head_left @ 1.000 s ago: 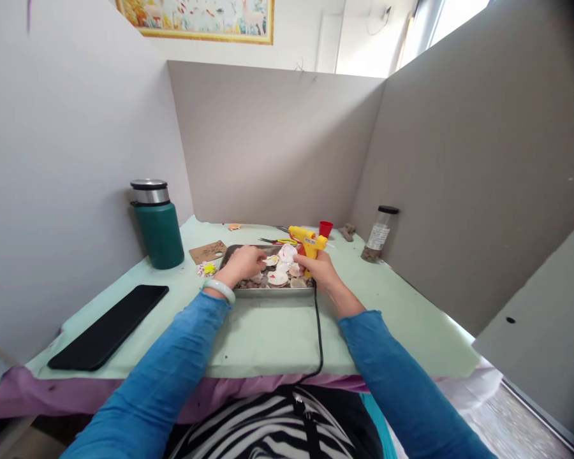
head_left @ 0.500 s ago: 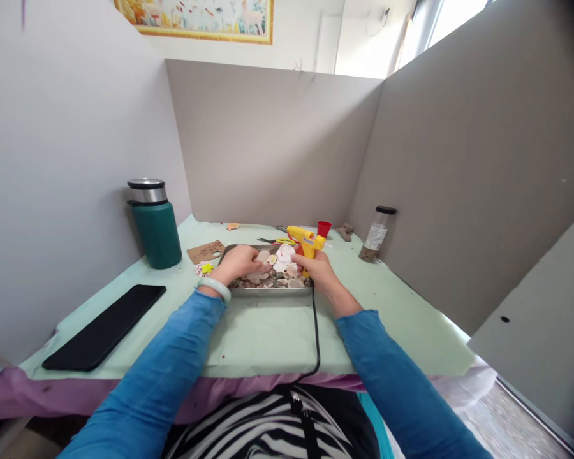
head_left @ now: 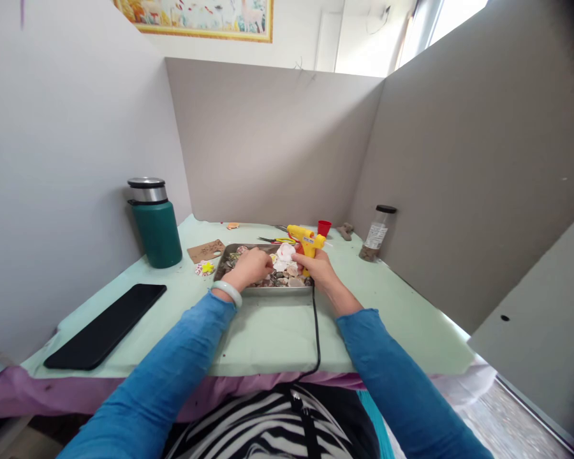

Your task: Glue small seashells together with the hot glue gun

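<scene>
My right hand (head_left: 319, 266) is wrapped round the handle of a yellow glue gun (head_left: 307, 238), whose black cord (head_left: 316, 331) runs down over the table edge. A white, petal-like shell piece (head_left: 285, 255) lies by its thumb; whether the thumb grips it I cannot tell. Over the metal tray (head_left: 277, 292) of shells and pebbles (head_left: 280, 278), my left hand (head_left: 250, 268) reaches down with its fingers curled together. What its fingertips pinch, if anything, is hidden.
A green bottle (head_left: 156, 233) and a black phone (head_left: 106, 326) are at left. Near the tray lie a brown card (head_left: 205, 250), a yellow flower piece (head_left: 206, 268) and pliers (head_left: 282, 241). Behind stand a red cup (head_left: 324, 228) and a jar (head_left: 377, 234); grey panels (head_left: 277, 140) surround the table.
My left hand has shifted right and slightly toward me across the tray, its fingers now more curled, uncovering the tray's left side. My right hand and the glue gun are nearly still.
</scene>
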Tool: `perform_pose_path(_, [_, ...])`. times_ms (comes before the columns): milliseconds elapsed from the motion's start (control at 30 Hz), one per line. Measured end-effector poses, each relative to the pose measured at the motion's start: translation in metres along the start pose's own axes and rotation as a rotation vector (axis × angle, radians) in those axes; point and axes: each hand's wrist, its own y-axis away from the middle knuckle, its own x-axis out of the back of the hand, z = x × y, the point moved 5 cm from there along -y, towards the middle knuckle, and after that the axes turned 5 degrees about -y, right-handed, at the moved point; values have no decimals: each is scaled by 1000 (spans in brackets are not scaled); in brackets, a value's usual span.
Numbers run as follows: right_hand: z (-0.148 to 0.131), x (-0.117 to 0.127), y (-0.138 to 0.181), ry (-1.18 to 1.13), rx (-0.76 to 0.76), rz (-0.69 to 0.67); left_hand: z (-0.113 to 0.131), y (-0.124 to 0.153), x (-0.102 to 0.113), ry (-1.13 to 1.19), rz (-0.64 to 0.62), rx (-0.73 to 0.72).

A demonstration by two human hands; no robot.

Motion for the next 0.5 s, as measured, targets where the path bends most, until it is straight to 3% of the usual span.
perform_pose_path(233, [-2,-2,1,12,-13,12,16,-4,-8,-134,-87,25])
perform_pose_path(333, [-2,-2,1,-3,-20,9,4,-6,-7,-31,-54,53])
perform_pose_path(500, [-1,-3,0,-15,-17,-2,-30,-5,2,155,63,220])
